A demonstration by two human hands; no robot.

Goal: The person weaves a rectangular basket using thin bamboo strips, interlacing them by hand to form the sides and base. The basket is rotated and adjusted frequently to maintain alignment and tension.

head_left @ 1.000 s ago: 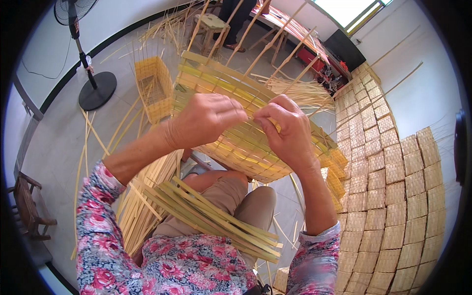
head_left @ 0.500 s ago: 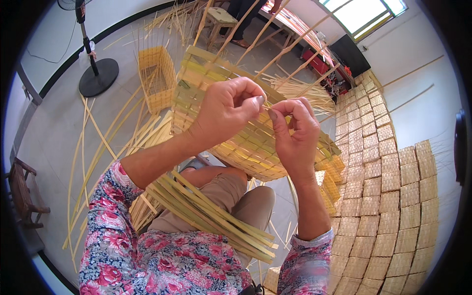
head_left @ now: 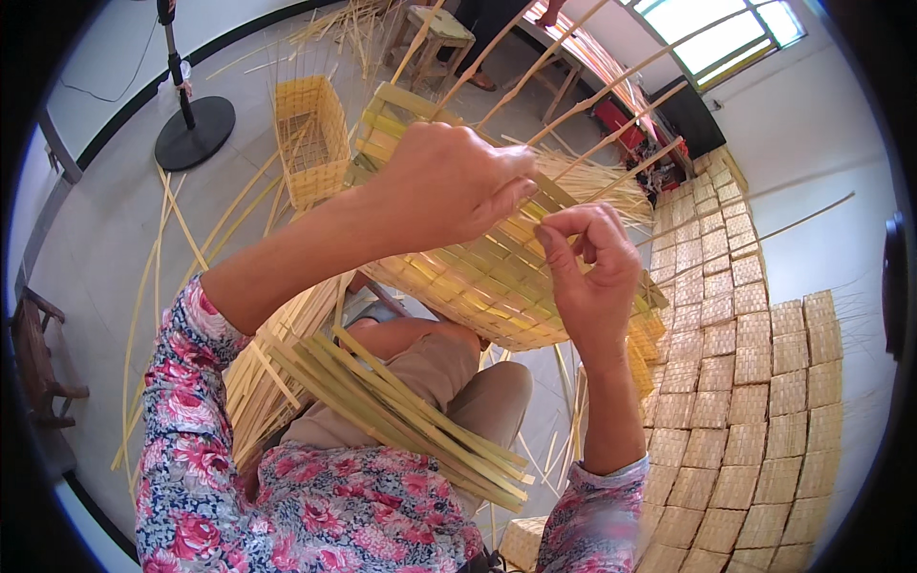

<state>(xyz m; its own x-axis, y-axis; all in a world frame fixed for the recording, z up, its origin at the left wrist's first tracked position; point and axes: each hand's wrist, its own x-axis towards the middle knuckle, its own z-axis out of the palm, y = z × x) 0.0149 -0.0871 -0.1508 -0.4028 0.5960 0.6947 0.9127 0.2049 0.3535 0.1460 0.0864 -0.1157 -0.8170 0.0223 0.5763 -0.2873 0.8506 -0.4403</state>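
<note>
A half-woven basket (head_left: 468, 304) of pale bamboo strips tilts across my knees, its long bare stakes pointing up and away. My left hand (head_left: 458, 181) is closed over the basket's upper edge; its fingertips are turned away, and what they grip is hidden. Close by on the right, my right hand (head_left: 592, 253) pinches thumb and forefinger on a thin bamboo strip at the same edge. A bundle of greenish bamboo strips (head_left: 401, 415) lies over my lap, below both forearms.
Stacked woven panels (head_left: 755, 401) cover the right side. A yellow woven basket (head_left: 313, 134) stands beyond my left arm, near a fan's black base (head_left: 195, 132). Loose strips (head_left: 277, 382) lie on the left. A wooden stool (head_left: 430, 38) and another person's legs are at the back.
My left hand has turned over, knuckles up, and shifted slightly right along the edge. My right hand has moved a little right and down, still pinching. The two hands' fingertips are farther apart.
</note>
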